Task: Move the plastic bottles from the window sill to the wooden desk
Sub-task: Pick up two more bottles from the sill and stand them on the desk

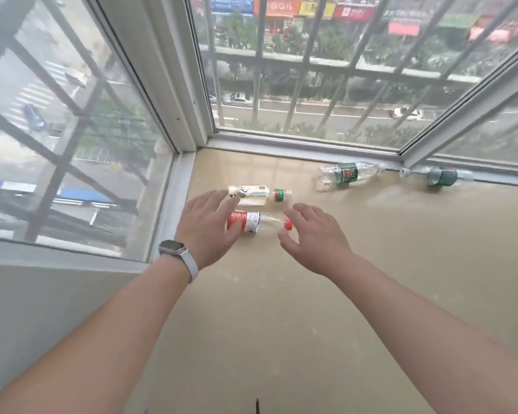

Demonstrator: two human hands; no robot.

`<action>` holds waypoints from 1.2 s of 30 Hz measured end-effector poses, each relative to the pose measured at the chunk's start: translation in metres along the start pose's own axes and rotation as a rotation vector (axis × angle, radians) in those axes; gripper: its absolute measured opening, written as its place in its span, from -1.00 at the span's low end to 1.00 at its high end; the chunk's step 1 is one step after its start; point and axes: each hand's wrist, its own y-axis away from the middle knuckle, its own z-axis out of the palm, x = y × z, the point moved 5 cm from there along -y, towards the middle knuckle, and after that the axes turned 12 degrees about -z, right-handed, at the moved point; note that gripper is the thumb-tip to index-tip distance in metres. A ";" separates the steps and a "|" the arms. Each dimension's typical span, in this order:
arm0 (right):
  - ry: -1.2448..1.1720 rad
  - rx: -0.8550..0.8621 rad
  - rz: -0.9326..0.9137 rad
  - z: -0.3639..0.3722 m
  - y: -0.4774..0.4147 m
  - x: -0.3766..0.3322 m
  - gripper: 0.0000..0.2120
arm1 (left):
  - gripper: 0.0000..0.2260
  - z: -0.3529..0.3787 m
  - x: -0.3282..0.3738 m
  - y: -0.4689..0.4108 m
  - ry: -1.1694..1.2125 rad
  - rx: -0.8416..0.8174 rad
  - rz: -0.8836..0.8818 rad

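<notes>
Red-labelled bottle lying on the window sill between my hands: left hand spread over its base, right hand spread beside its cap, neither gripping.

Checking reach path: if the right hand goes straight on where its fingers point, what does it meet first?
Likely the cap end of the white bottle, lying just beyond the fingertips of the right hand; the red-capped bottle sits beside its thumb. Hand height unclear.

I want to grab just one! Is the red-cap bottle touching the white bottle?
Apart. The head view shows a strip of sill between the red-cap bottle and the white bottle.
</notes>
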 end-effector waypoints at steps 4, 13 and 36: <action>-0.093 -0.058 0.094 0.055 -0.026 0.023 -0.39 | -0.54 0.061 -0.016 -0.032 0.025 -0.159 -0.079; -0.210 -0.108 0.256 0.139 -0.058 0.096 -0.49 | -0.49 0.161 -0.045 -0.109 -0.067 -0.323 -0.019; -0.591 -0.186 0.137 0.183 -0.078 0.106 -0.39 | -0.32 0.208 -0.039 -0.125 -0.137 -0.439 -0.124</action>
